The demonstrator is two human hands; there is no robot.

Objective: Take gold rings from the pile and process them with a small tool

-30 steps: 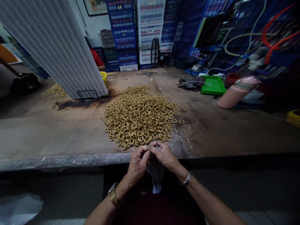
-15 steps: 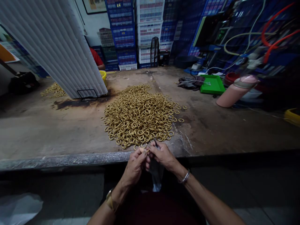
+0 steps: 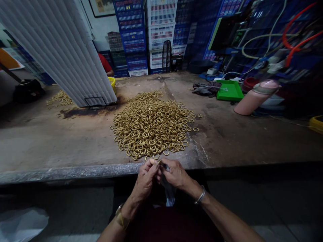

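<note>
My left hand (image 3: 146,178) is closed in a pinch on a small gold-coloured ring (image 3: 159,162), just off the table's front edge. Fingers of my right hand (image 3: 176,173) are wrapped round a slim dark tool (image 3: 166,166), most of it hidden; its kind cannot be made out. The two hands almost touch at the ring. Beneath them hangs a pale, translucent strip (image 3: 170,198), perhaps plastic or cloth. Right beyond my fingertips lies a large heap of matching gold-coloured rings (image 3: 151,124), with several loose ones along its near and right edges.
A tall white corrugated panel (image 3: 75,57) leans at left in a black wire stand (image 3: 95,102), partly hiding a person in a red sleeve (image 3: 104,64). On the right are a green tray (image 3: 229,90), a pink bottle (image 3: 254,97) and dark gloves (image 3: 205,89). Stacked crates (image 3: 161,33) stand behind.
My right hand has turned and lowered slightly, and the dark tip that stuck up above its fingers now sits down by the ring. The left hand keeps its pinch.
</note>
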